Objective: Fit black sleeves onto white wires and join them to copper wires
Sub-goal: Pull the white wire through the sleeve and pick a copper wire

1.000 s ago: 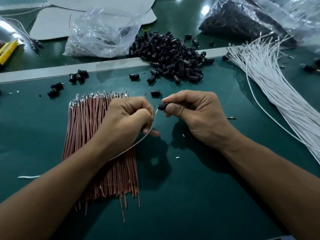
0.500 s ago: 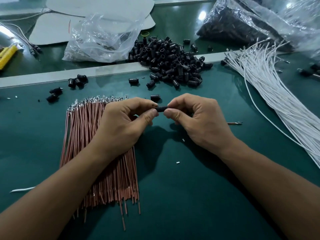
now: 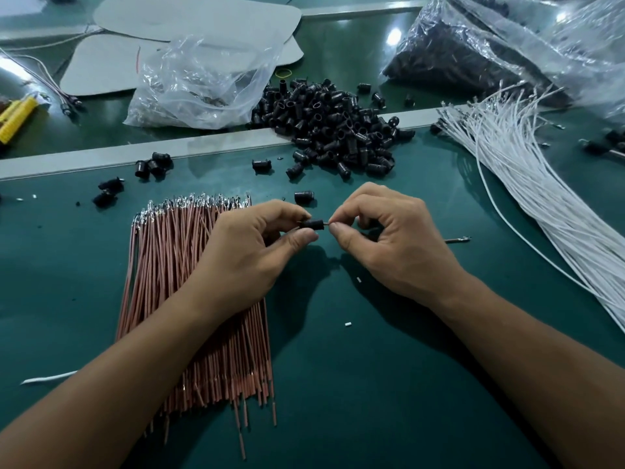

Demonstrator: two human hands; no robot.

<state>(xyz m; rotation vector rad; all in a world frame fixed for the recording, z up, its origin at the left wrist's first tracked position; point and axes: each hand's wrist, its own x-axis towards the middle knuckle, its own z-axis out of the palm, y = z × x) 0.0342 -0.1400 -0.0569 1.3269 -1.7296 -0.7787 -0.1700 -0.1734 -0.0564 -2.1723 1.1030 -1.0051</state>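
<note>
My left hand (image 3: 250, 255) pinches a small black sleeve (image 3: 313, 223) between thumb and forefinger, above the green mat. My right hand (image 3: 389, 242) pinches a thin wire end (image 3: 326, 224) that sticks out of the sleeve's right side. A white wire tail (image 3: 47, 379) shows on the mat by my left forearm; the rest of it is hidden under my arm. Beneath my left hand lies a flat bundle of copper wires (image 3: 162, 272). Loose black sleeves (image 3: 331, 130) are heaped at the back centre. White wires (image 3: 541, 204) fan out on the right.
A clear plastic bag (image 3: 203, 86) and a full bag of dark parts (image 3: 473, 55) lie at the back. A grey rail (image 3: 135, 157) crosses the table. Stray sleeves (image 3: 152, 167) and a short loose wire (image 3: 456, 240) lie on the mat. A yellow tool (image 3: 15, 120) sits far left.
My hands have come together. The sleeve, first in my right fingers, is now pinched by my left hand, and my right fingers hold the thin end poking out of it.
</note>
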